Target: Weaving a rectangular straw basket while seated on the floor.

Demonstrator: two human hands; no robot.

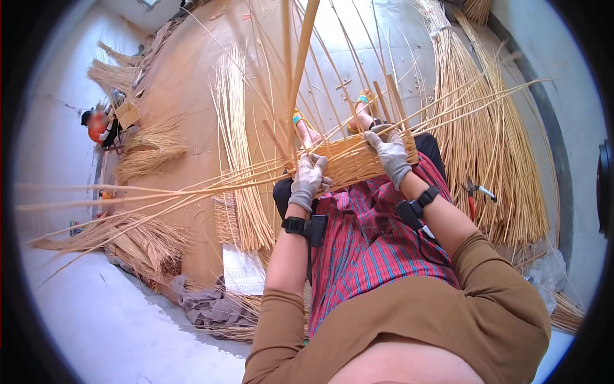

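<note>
A half-woven wicker basket (355, 164) rests across my lap, with upright stakes rising from it. My left hand (309, 176), in a pale glove, is closed at its left end, where several long willow rods (217, 187) fan out to the left. At the right end my right hand (389, 153), also gloved, is closed over the basket's upper edge, with fingertips partly hidden. More rods (473, 102) stretch from there to the right. Two thick sticks (300, 57) stand up from the left part of the basket.
A large heap of willow rods (495, 160) lies right, with red-handled pruning shears (472, 197) on it. Left are a rod bundle (240, 147), a woven panel (226, 216), a paper sheet (243, 272) and grey cloth (211, 306). Another person (101, 128) sits far left beside more bundles.
</note>
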